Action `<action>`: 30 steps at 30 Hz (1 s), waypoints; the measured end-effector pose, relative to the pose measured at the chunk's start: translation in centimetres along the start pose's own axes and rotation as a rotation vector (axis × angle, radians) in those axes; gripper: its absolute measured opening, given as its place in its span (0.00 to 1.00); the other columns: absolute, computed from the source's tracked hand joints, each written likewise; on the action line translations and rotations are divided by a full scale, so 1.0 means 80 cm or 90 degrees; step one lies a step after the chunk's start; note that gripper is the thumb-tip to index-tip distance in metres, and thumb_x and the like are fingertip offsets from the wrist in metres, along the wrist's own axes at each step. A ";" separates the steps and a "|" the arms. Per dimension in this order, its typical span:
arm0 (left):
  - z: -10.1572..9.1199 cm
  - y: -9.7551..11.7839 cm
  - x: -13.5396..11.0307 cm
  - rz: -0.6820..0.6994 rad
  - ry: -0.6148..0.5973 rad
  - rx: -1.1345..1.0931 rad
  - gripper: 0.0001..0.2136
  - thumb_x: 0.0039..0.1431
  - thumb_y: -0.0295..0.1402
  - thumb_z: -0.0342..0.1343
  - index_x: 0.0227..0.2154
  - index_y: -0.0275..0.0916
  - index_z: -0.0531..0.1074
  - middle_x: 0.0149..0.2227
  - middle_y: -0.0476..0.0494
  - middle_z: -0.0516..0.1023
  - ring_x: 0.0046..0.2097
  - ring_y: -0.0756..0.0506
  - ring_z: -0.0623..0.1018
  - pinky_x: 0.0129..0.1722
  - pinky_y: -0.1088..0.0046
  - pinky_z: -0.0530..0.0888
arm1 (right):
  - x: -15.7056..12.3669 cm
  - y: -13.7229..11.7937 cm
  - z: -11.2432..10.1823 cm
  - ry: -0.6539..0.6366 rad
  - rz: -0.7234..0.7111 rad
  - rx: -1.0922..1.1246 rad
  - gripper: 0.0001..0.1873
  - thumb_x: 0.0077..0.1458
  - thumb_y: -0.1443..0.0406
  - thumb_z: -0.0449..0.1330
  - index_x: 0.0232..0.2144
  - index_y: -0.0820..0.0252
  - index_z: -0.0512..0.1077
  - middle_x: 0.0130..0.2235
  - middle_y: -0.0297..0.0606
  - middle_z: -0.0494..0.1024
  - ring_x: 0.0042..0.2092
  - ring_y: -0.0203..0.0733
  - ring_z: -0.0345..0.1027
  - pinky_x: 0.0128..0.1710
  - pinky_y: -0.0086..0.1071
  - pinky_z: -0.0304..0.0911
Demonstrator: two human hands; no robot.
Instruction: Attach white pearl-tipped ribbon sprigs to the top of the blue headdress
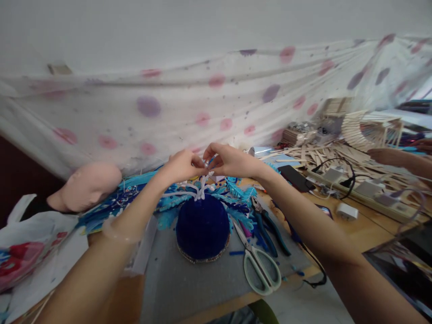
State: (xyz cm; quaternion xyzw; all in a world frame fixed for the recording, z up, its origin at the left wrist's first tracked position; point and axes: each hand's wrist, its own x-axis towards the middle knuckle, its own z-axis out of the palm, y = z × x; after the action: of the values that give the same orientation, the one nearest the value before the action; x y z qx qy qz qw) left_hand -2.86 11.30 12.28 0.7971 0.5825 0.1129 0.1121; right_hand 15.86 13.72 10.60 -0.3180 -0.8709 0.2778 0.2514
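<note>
A dark blue velvet dome-shaped headpiece [202, 227] with a beaded rim sits on the grey mat [168, 288]. Blue feather-like sprays [168, 211] spread from its far side, and white fuzzy stems [201, 191] rise from its top. Above these stems, my left hand [185, 164] and my right hand [231, 161] meet with fingers pinched. Between the fingertips shows a small white, bead-like piece [206, 165], mostly hidden, its exact kind unclear. Both hands are closed around this spot.
Scissors [261, 270] and pliers [270, 227] lie right of the headpiece. A mannequin head [89, 186] rests on its side at left. Farther right are a black phone [297, 178], a power strip [364, 193], wooden sticks [324, 157] and another person's hand [388, 157].
</note>
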 end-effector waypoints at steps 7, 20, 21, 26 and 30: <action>0.001 0.019 -0.012 -0.038 0.043 0.060 0.08 0.54 0.37 0.58 0.27 0.40 0.78 0.32 0.42 0.84 0.41 0.37 0.80 0.53 0.52 0.64 | -0.009 0.006 0.012 -0.013 0.045 -0.123 0.18 0.46 0.68 0.69 0.41 0.62 0.71 0.40 0.41 0.80 0.38 0.43 0.73 0.35 0.32 0.63; -0.009 0.015 -0.025 -0.010 -0.013 0.042 0.06 0.50 0.36 0.62 0.29 0.40 0.77 0.33 0.46 0.83 0.39 0.40 0.79 0.47 0.60 0.67 | 0.000 -0.007 0.019 -0.014 0.034 -0.149 0.05 0.52 0.68 0.67 0.34 0.62 0.78 0.35 0.38 0.82 0.37 0.40 0.74 0.38 0.31 0.62; -0.009 0.014 -0.025 -0.007 -0.018 0.041 0.06 0.50 0.36 0.62 0.29 0.40 0.77 0.33 0.46 0.83 0.39 0.40 0.79 0.46 0.60 0.67 | -0.001 -0.008 0.021 -0.003 0.037 -0.157 0.05 0.52 0.68 0.67 0.35 0.62 0.78 0.36 0.39 0.82 0.37 0.41 0.74 0.38 0.31 0.61; -0.005 0.011 -0.023 -0.004 -0.016 0.028 0.06 0.48 0.35 0.64 0.28 0.39 0.77 0.31 0.46 0.82 0.38 0.39 0.80 0.45 0.60 0.67 | -0.001 -0.006 0.027 0.026 0.026 -0.185 0.04 0.55 0.69 0.63 0.35 0.61 0.76 0.36 0.39 0.81 0.38 0.41 0.73 0.37 0.31 0.61; 0.001 0.003 -0.017 0.001 0.010 -0.002 0.06 0.47 0.33 0.63 0.30 0.39 0.78 0.33 0.45 0.83 0.40 0.38 0.80 0.43 0.63 0.68 | 0.001 -0.007 0.027 0.026 0.012 -0.211 0.07 0.51 0.74 0.61 0.34 0.61 0.74 0.36 0.39 0.81 0.38 0.41 0.72 0.38 0.31 0.60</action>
State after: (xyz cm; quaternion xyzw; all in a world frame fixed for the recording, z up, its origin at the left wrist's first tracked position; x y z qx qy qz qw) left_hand -3.05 9.90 12.22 0.7964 0.5827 0.1199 0.1089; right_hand 14.24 12.70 9.42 -0.3686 -0.8966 0.1263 0.2103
